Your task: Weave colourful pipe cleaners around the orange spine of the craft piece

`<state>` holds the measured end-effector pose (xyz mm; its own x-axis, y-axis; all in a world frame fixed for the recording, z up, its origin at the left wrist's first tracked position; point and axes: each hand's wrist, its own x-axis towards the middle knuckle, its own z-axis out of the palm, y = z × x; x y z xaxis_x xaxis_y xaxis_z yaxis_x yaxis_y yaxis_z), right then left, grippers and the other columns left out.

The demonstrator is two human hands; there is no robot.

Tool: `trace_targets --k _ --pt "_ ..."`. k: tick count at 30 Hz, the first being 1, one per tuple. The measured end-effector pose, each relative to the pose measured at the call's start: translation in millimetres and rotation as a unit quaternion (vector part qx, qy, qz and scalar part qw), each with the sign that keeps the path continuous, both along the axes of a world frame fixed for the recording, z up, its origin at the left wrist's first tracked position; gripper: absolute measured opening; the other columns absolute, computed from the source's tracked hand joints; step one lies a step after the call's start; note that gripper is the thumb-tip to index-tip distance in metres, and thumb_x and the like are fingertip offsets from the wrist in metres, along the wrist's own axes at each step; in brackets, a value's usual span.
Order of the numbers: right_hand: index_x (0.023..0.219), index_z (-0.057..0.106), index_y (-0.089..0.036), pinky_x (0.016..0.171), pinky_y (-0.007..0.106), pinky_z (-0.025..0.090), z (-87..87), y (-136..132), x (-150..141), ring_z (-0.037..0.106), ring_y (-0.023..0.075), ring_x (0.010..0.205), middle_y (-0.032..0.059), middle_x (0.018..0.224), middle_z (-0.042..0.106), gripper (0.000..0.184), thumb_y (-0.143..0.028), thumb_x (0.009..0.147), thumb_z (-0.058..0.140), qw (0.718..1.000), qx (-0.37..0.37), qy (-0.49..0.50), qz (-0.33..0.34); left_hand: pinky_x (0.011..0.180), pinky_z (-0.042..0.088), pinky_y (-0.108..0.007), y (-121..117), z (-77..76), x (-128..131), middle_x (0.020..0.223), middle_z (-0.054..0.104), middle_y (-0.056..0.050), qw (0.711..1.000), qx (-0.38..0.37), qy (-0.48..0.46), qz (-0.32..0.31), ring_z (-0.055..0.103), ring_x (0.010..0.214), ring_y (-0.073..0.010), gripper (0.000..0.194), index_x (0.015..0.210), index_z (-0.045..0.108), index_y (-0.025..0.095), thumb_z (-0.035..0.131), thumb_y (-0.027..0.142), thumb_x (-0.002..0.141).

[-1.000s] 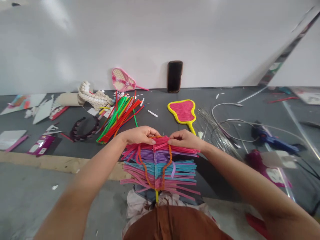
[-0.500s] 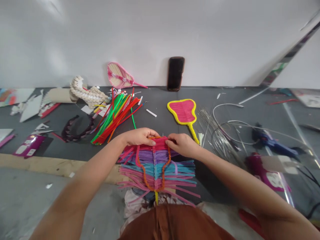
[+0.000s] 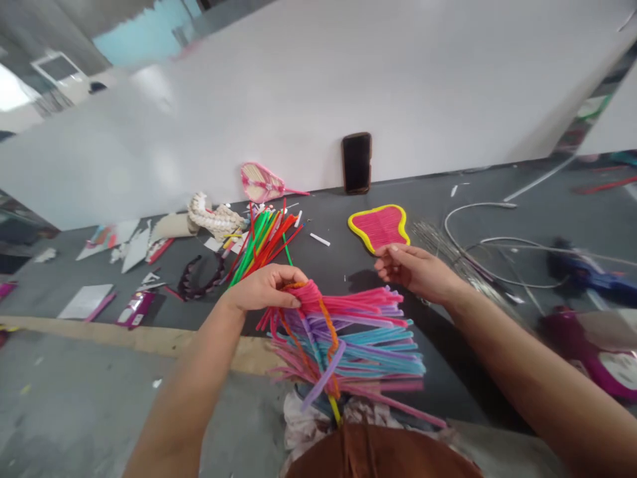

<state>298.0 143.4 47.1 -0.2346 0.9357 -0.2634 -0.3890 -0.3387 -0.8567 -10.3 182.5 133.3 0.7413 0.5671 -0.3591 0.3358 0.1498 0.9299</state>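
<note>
A leaf-shaped piece of pipe cleaners (image 3: 368, 338) in pink, purple and blue, with an orange outline and yellow stem, lies near my body. Its loose ends stick out sideways. My left hand (image 3: 271, 289) pinches its pink top. My right hand (image 3: 411, 269) is apart from the piece, beside the lower edge of a pink fan with a yellow border (image 3: 381, 226). Its fingers are curled, and the hand covers the fan's handle. What they hold, if anything, I cannot make out.
A bundle of coloured pipe cleaners (image 3: 263, 245) lies left of centre. The phone (image 3: 357, 162) and a pink fan (image 3: 262, 182) lean on the white board. Thin wires (image 3: 448, 255) and a blurred blue tool (image 3: 592, 272) lie at right; a dark headband (image 3: 199, 285) at left.
My right hand has let go of the pipe-cleaner piece and moved up and right to the yellow-edged fan. The piece has turned and tilted in my left hand. The camera view has tilted.
</note>
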Motion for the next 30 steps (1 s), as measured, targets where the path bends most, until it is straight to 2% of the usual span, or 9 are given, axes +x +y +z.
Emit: trace_targets --k 4,7,9,14,17,20,25,28,30 --pt "0.087 0.071 -0.021 0.063 0.022 0.054 9.5 -1 8 0.064 0.0109 0.068 0.0022 0.081 0.072 0.033 -0.046 0.068 0.080 0.998 0.002 0.048 -0.034 0.059 0.048 -0.018 8 1.8 -14 0.073 0.066 0.001 0.986 0.027 -0.055 0.154 0.059 0.061 -0.0090 0.034 0.085 0.067 0.013 0.087 0.025 0.060" --pt "0.086 0.071 -0.023 0.065 0.019 0.054 33.2 -8 21 0.064 0.0083 0.070 -0.0011 0.082 0.070 0.023 -0.040 0.073 0.078 0.987 0.075 0.056 -0.134 0.063 0.053 -0.021 16 -6.7 -17 0.080 0.068 0.001 0.961 0.005 -0.091 0.260 0.063 0.065 -0.0109 0.043 0.092 0.066 0.014 0.089 0.021 0.055" --pt "0.086 0.070 -0.025 0.066 0.017 0.054 49.6 -16 27 0.063 0.0074 0.070 -0.0024 0.081 0.069 0.018 -0.038 0.076 0.076 0.977 0.125 0.059 -0.162 0.064 0.054 -0.022 19 -14.3 -15 0.081 0.069 0.001 0.951 -0.006 -0.104 0.291 0.065 0.065 -0.0113 0.046 0.094 0.065 0.015 0.088 0.020 0.054" --pt "0.092 0.071 -0.024 0.085 0.029 0.056 69.0 -29 10 0.068 0.0152 0.090 0.0027 0.097 0.072 0.024 -0.041 0.076 0.076 0.988 0.150 0.038 -0.024 0.068 0.055 -0.024 9 -26.1 2 0.092 0.073 -0.003 0.956 -0.025 -0.109 0.270 0.068 0.071 -0.0139 0.055 0.110 0.065 0.016 0.086 0.020 0.059" --pt "0.097 0.070 -0.022 0.102 0.037 0.047 64.3 -16 -5 0.065 0.0196 0.107 0.0061 0.111 0.070 0.033 -0.046 0.074 0.077 0.993 0.117 0.024 -0.006 0.068 0.054 -0.023 -1 -23.8 15 0.095 0.074 -0.006 0.963 -0.026 -0.113 0.245 0.069 0.073 -0.0144 0.055 0.112 0.067 0.015 0.085 0.020 0.061" --pt "0.100 0.070 -0.022 0.107 0.037 0.041 56.1 4 -13 0.062 0.0193 0.112 0.0070 0.115 0.069 0.041 -0.051 0.072 0.077 0.995 0.095 0.029 0.009 0.069 0.055 -0.023 -11 -18.6 25 0.092 0.074 -0.004 0.961 -0.031 -0.129 0.243 0.068 0.075 -0.0142 0.051 0.107 0.069 0.015 0.086 0.019 0.060" --pt "0.104 0.068 -0.018 0.090 0.031 0.050 52.2 15 -26 0.066 0.0177 0.096 0.0073 0.104 0.073 0.048 -0.045 0.068 0.082 0.981 0.123 0.063 0.139 0.075 0.056 -0.026 -21 -21.2 36 0.099 0.073 -0.003 0.965 -0.061 -0.132 0.216 0.068 0.080 -0.0146 0.047 0.108 0.068 0.018 0.084 0.020 0.064" --pt "0.100 0.068 -0.018 0.070 0.025 0.052 52.4 10 -37 0.066 0.0135 0.076 0.0027 0.088 0.074 0.042 -0.035 0.065 0.085 0.987 0.088 0.074 0.115 0.077 0.055 -0.027 -25 -30.0 40 0.099 0.072 -0.004 0.964 -0.071 -0.134 0.217 0.068 0.080 -0.0141 0.045 0.109 0.067 0.018 0.083 0.021 0.067" --pt "0.092 0.068 -0.018 0.067 0.026 0.053 50.3 5 -43 0.066 0.0138 0.071 0.0014 0.081 0.073 0.035 -0.031 0.065 0.085 0.991 0.056 0.084 0.088 0.076 0.055 -0.028 -27 -35.7 42 0.098 0.072 -0.003 0.960 -0.080 -0.136 0.230 0.067 0.079 -0.0143 0.046 0.109 0.067 0.019 0.083 0.021 0.066"
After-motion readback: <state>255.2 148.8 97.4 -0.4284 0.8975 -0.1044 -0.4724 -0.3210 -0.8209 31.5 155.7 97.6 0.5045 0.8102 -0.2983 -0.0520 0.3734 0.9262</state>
